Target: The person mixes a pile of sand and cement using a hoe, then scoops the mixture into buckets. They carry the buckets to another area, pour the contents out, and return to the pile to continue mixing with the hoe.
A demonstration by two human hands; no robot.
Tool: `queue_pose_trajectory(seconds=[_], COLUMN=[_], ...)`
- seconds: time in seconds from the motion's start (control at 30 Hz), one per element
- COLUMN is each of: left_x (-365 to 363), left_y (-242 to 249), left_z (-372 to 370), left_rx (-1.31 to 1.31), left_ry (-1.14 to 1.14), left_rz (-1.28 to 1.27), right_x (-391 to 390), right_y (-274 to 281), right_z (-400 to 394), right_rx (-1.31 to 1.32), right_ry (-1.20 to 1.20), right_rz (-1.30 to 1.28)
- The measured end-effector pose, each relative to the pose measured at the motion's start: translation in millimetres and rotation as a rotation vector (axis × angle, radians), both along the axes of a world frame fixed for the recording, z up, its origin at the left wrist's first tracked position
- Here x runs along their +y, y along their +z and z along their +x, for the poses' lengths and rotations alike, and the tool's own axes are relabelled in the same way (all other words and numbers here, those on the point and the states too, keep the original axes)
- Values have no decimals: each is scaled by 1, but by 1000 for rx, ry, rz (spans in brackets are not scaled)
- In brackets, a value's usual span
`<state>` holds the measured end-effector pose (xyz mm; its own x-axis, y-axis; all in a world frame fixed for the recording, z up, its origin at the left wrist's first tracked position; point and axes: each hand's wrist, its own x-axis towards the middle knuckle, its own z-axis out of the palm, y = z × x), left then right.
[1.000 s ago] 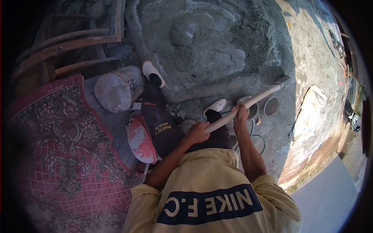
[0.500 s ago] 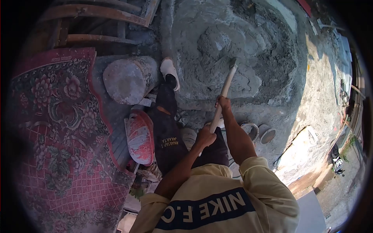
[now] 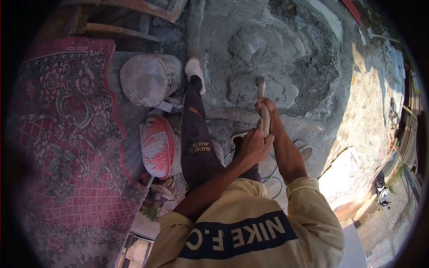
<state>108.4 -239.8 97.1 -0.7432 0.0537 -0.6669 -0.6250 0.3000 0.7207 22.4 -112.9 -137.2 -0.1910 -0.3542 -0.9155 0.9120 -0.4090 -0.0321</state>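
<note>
The wooden handle of a hoe (image 3: 265,119) runs up from near my body to a bed of wet grey mortar (image 3: 250,49). Its dark metal end rests at the mortar, and the blade is hidden from sight. Higher on the handle, my right hand (image 3: 267,106) is closed around the wood. My left hand (image 3: 256,145) grips the lower end, with its index finger lying along the handle. The mortar is heaped and churned around the tool, with smoother patches beside it.
Left of my leg stand a cement-crusted drum (image 3: 143,80) and a red, mortar-smeared basin (image 3: 157,146). A floral carpet (image 3: 76,169) hangs further left, below a wooden frame (image 3: 125,30). A round container (image 3: 304,152) sits beside my right forearm. One shoe (image 3: 194,73) is at the mortar's edge.
Both hands have moved up in view, and my left hand is closer to the right one. The hoe has been pulled back toward me and stands steeper, its metal end lower and further left.
</note>
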Motion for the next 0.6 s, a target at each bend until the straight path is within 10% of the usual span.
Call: queue_pose_trajectory(seconds=[0.6], left_x=[160], left_y=[138], left_z=[73], left_rx=[581], left_ry=[-611], left_rz=[176], right_x=[244], right_y=[173], right_z=[172], right_rx=[-243], right_ry=[-746], right_rz=[-488])
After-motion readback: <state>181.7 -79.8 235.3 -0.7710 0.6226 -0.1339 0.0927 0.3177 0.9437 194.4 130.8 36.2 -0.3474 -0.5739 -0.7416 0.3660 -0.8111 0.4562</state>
